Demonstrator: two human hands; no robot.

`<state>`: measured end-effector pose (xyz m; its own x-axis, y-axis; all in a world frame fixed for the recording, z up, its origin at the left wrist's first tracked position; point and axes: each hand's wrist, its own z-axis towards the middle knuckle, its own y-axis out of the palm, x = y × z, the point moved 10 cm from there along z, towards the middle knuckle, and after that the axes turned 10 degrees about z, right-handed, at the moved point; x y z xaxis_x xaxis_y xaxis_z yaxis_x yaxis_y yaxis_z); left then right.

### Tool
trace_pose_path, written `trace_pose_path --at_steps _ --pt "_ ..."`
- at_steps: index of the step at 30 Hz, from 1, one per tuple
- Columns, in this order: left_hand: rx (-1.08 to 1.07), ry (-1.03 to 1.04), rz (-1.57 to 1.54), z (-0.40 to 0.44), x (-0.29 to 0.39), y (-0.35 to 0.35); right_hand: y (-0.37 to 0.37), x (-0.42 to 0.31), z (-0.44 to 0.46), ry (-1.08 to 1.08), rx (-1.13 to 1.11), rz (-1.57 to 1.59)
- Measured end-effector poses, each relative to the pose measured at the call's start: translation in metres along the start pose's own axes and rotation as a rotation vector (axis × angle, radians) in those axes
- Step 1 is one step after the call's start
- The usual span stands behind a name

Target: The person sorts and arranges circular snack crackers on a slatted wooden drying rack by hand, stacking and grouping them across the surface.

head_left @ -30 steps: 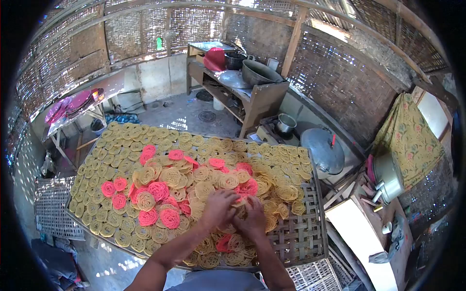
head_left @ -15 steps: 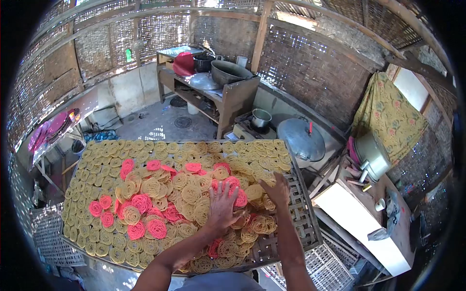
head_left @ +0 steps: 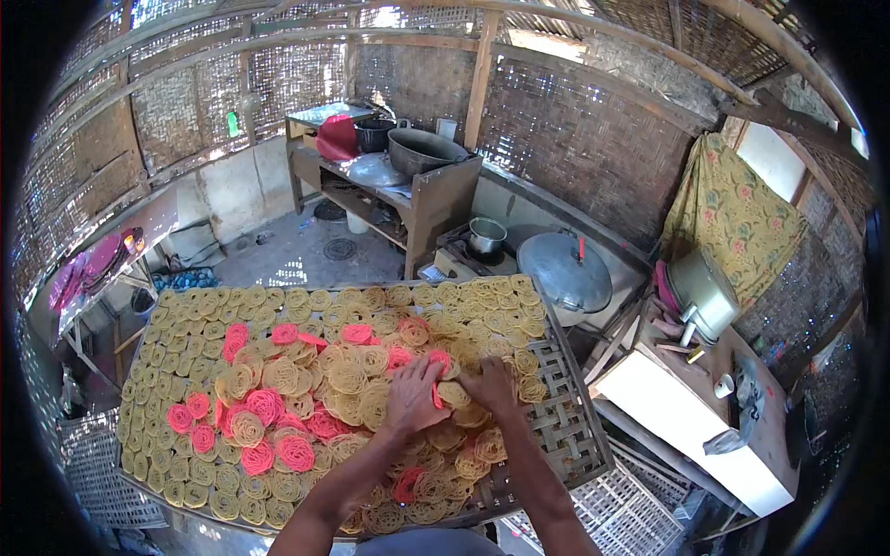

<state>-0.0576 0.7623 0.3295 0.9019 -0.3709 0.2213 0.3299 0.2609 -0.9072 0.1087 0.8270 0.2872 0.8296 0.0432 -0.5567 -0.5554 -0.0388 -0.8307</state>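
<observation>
Flat coiled noodle rounds [head_left: 362, 408], yellow and pink, lie heaped in the middle of a woven bamboo rack [head_left: 567, 422]. My left hand [head_left: 414, 397] presses on the heap, its fingers together and bent over rounds, with a pink round [head_left: 437, 397] by the thumb. Opposite it, my right hand [head_left: 493, 387] curls its fingers against the heap's right side, thumb towards the left. A few yellow rounds [head_left: 454, 396] are caught between both hands. The undersides of the hands are hidden. Single yellow rounds [head_left: 176, 371] lie in rows over the rack's left side.
Behind the rack, a wooden shelf [head_left: 445, 195] bears a large dark pot [head_left: 422, 153]. A small pot [head_left: 486, 236] sits on a stove, beside a big lidded pan [head_left: 565, 271]. On the right, a white-sided cabinet [head_left: 686, 435] stands close to the rack.
My right hand has moved left and down from the rack's bare edge onto the heap, its fingers curling. My left hand's spread fingers have drawn together. Rounds have been pushed in between the hands.
</observation>
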Motion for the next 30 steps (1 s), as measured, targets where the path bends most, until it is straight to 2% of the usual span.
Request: trace_pose_path --at_steps 3,5,8,9,11,14,17,18,22,26,29,30 --pt "0.087 0.024 -0.225 -0.006 0.004 -0.013 -0.017 -0.01 -0.014 -0.099 -0.171 0.134" --pt "0.079 -0.014 -0.237 -0.008 0.005 -0.016 -0.018 -0.003 -0.012 -0.11 -0.294 0.278" --pt "0.118 0.005 -0.159 -0.007 0.009 -0.012 -0.048 -0.008 0.012 -0.254 -0.221 0.546" --pt "0.137 0.021 -0.117 -0.006 0.011 -0.012 -0.059 -0.006 0.028 -0.236 -0.163 0.487" --pt "-0.008 0.016 -0.024 -0.002 0.013 0.0 -0.084 -0.005 0.066 -0.199 -0.047 0.37" --pt "-0.115 0.045 0.169 -0.003 0.014 0.025 -0.092 0.019 0.149 -0.27 0.141 0.14" --pt "-0.158 0.071 0.23 -0.004 0.018 0.022 -0.097 0.033 0.201 -0.07 0.107 -0.111" --pt "-0.157 0.07 0.214 -0.003 0.018 0.022 -0.094 0.044 0.218 0.023 0.054 -0.097" --pt "-0.123 0.069 0.141 -0.003 0.02 0.014 -0.087 0.05 0.244 0.128 0.025 -0.193" --pt "-0.11 0.057 0.169 -0.002 0.018 0.016 -0.064 0.057 0.259 0.12 -0.052 -0.254" --pt "-0.079 0.05 0.135 -0.001 0.018 0.012 -0.045 0.068 0.257 0.14 -0.048 -0.222" --pt "-0.075 0.046 0.118 0.0 0.018 0.01 -0.049 0.064 0.252 0.105 0.016 -0.265"
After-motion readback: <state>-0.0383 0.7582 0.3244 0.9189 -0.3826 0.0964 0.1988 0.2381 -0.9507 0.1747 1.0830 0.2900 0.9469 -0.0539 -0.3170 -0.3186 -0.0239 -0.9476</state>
